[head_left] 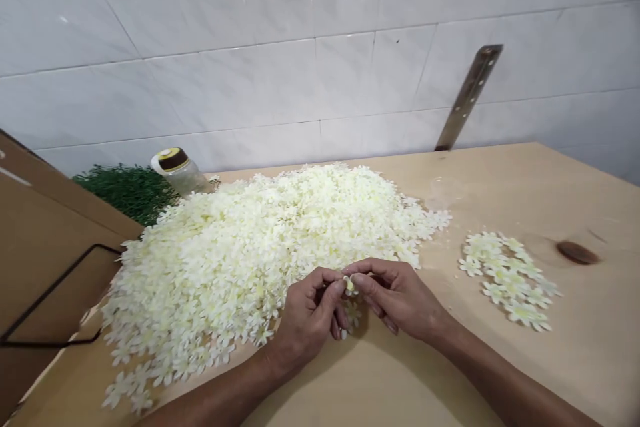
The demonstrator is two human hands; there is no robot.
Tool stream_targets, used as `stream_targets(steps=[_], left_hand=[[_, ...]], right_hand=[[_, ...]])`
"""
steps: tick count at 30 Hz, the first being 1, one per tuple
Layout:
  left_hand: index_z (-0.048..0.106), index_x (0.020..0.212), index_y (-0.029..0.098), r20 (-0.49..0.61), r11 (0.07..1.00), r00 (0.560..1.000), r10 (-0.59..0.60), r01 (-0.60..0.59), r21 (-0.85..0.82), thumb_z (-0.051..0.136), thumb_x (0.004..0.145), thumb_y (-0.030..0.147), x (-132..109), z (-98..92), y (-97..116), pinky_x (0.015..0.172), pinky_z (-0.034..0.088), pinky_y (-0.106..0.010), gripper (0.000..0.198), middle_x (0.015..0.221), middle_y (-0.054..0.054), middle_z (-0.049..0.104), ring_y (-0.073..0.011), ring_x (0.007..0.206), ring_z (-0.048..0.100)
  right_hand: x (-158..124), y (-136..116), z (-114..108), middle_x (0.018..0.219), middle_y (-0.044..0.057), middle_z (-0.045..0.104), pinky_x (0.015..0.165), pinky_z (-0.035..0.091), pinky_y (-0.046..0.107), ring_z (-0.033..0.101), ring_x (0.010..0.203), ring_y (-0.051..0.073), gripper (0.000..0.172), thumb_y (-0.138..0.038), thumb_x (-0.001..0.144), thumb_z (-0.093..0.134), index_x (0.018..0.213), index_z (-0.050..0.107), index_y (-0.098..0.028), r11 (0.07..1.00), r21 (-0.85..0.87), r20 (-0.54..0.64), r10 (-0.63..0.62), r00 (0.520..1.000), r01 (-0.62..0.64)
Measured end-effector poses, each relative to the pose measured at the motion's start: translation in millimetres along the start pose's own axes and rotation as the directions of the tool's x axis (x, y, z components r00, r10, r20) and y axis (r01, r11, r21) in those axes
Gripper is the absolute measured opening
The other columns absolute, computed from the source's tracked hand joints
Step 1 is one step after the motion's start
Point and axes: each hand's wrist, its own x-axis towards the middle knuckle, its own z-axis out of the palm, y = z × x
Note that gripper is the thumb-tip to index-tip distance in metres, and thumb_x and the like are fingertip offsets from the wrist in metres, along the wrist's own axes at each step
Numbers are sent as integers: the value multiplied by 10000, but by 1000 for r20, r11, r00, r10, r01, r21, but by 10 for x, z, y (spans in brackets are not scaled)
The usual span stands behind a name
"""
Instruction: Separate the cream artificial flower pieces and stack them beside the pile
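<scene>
Between the fingertips of both hands is a small white artificial flower (349, 285) with a yellowish middle. My left hand (313, 313) pinches it from the left, thumb and forefinger closed. From the right, my right hand (403, 297) pinches the same flower with thumb and forefinger. Just below the fingers, part of another white blossom shows near the tabletop; the fingers partly cover it. A wide heap of loose white flowers (260, 233) lies right behind and to the left of my hands.
To the right lies a smaller group of flowers (510, 277) beside a dark oval mark (577, 252) on the wooden table (565, 360). A bottle (184, 170), green foliage (125, 190) and a cardboard box (50, 240) stand at left. A metal bracket (467, 99) rises against the tiled wall.
</scene>
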Motion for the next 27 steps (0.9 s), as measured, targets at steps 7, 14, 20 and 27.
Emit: stream_targets(steps=[7, 14, 20, 27], left_hand=[[596, 956, 139, -26, 999, 1000, 2, -3, -47, 536, 944, 454, -11, -1, -19, 398, 432, -181, 321, 520, 9, 605, -92, 378, 538], [588, 889, 130, -36, 994, 999, -29, 25, -111, 570, 916, 483, -7, 41, 31, 384, 420, -182, 355, 509, -5, 604, -85, 359, 509], [581, 868, 126, -72, 991, 997, -41, 31, -130, 561, 915, 504, 12, 86, -3, 369, 388, -164, 382, 485, 1, 577, -72, 352, 487], [577, 954, 128, -40, 979, 999, -23, 14, -204, 553, 917, 515, 24, 90, -24, 374, 400, -169, 389, 487, -1, 572, -77, 352, 483]], right_hand=[[18, 12, 8, 498, -71, 495, 305, 322, 165, 392, 310, 50, 365, -515, 885, 619, 959, 643, -158, 997, 51, 37, 50, 998, -52], [10, 19, -20, 489, -79, 471, 331, 319, 161, 386, 332, 47, 359, -514, 843, 672, 831, 591, -165, 995, 61, 73, 71, 995, -76], [45, 41, -48, 510, -50, 502, 328, 294, 163, 365, 332, 42, 411, -553, 872, 612, 822, 628, -146, 992, 0, 175, 123, 977, -124], [48, 51, -137, 582, -33, 505, 370, 325, 176, 391, 397, 50, 413, -549, 889, 590, 834, 665, -147, 995, -67, 100, 82, 992, -76]])
